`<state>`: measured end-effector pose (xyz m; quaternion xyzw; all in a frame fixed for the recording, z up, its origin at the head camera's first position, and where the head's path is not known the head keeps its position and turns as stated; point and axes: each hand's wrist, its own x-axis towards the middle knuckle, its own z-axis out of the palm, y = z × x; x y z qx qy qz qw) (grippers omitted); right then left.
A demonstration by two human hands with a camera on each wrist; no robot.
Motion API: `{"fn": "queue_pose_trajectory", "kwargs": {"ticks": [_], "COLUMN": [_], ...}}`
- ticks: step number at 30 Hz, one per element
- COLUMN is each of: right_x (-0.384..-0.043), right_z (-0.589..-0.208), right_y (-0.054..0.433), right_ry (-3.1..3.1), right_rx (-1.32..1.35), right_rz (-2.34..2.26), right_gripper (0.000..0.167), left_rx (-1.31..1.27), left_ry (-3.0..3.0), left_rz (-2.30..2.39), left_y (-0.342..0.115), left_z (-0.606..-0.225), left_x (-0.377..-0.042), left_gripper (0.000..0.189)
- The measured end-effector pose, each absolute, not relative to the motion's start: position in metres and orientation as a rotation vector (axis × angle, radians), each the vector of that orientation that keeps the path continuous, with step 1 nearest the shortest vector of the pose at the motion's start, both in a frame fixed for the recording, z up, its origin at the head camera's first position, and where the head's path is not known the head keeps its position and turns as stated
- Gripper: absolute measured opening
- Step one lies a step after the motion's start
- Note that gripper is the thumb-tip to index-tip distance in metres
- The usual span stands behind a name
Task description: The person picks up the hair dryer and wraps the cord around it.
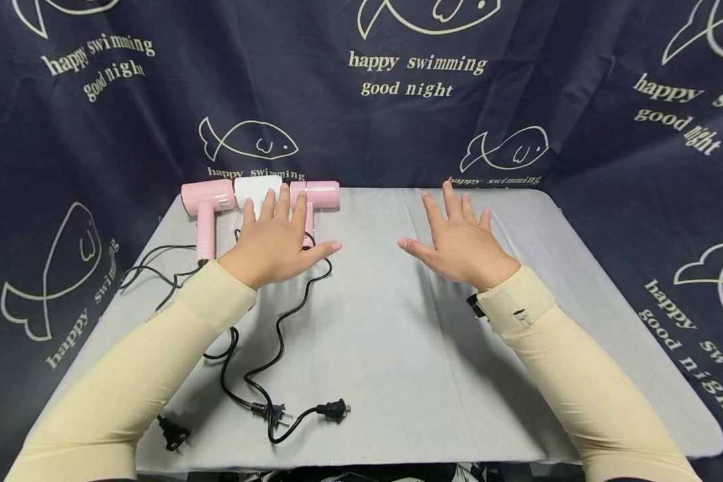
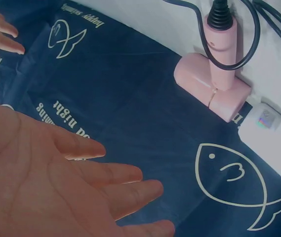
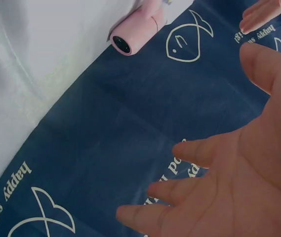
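My left hand (image 1: 274, 241), fingers spread and palm down, hovers above the back left of the table and holds nothing. Behind it three hair dryers lie in a row: a larger pink hair dryer (image 1: 207, 196), a white hair dryer (image 1: 258, 189) and a smaller pink hair dryer (image 1: 322, 194). The left hand hides most of the white one's handle in the head view. In the left wrist view, the smaller pink dryer (image 2: 222, 81) shows with its cord. My right hand (image 1: 464, 248) is also spread and holds nothing, over the table right of centre.
Black cords (image 1: 280, 335) trail forward across the left of the grey-covered table (image 1: 385, 375). Two plugs (image 1: 334, 410) lie near the front, and another plug (image 1: 173, 434) lies by the left sleeve. A dark blue curtain (image 1: 397, 140) with fish prints surrounds the back and sides.
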<state>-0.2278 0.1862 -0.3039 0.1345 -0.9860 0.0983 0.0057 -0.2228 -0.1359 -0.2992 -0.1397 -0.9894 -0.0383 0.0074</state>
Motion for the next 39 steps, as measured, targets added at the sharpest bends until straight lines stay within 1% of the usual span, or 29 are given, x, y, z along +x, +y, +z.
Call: {"fn": "queue_pose_trajectory", "kwargs": {"ticks": [6, 9, 13, 17, 21, 25, 28, 32, 36, 39], "right_x": [-0.227, -0.225, -0.22, -0.215, -0.211, -0.208, -0.205, -0.202, -0.197, -0.192], "right_z": [-0.305, -0.302, -0.296, -0.291, -0.291, -0.29, -0.289, -0.287, -0.285, -0.283], "right_y": [0.187, 0.186, 0.186, 0.184, 0.184, 0.185, 0.185, 0.184, 0.181, 0.181], "right_ry": [-3.1, -3.085, -3.053, -3.021, -3.017, -3.029, -3.031, -3.028, -3.036, -3.036], "right_rx": [0.418, 0.416, 0.433, 0.458, 0.48, 0.485, 0.487, 0.501, 0.52, 0.532], "right_rz": [0.379, 0.453, 0.588, 0.706, 0.743, 0.743, 0.743, 0.745, 0.736, 0.732], "right_gripper": [0.104, 0.103, 0.101, 0.1, 0.1, 0.1, 0.098, 0.096, 0.095, 0.095], "left_rx": [-0.421, -0.404, -0.359, -0.292, -0.227, -0.224, -0.19, -0.133, -0.083, -0.054], "left_ry": [-3.111, -3.126, -3.105, -3.083, -3.127, -3.182, -3.222, -3.255, -3.285, -3.292], "left_rz": [-0.169, -0.229, -0.32, -0.356, -0.478, -0.625, -0.601, -0.521, -0.545, -0.557], "left_y": [-0.139, -0.14, -0.143, -0.145, -0.147, -0.148, -0.15, -0.153, -0.155, -0.157], "left_z": [-0.302, -0.302, -0.305, -0.312, -0.32, -0.327, -0.333, -0.345, -0.361, -0.373], "left_x": [-0.228, -0.234, -0.251, -0.274, -0.3, -0.324, -0.336, -0.345, -0.353, -0.358], "left_gripper": [0.119, 0.116, 0.104, 0.087, 0.075, 0.072, 0.07, 0.065, 0.06, 0.06]}}
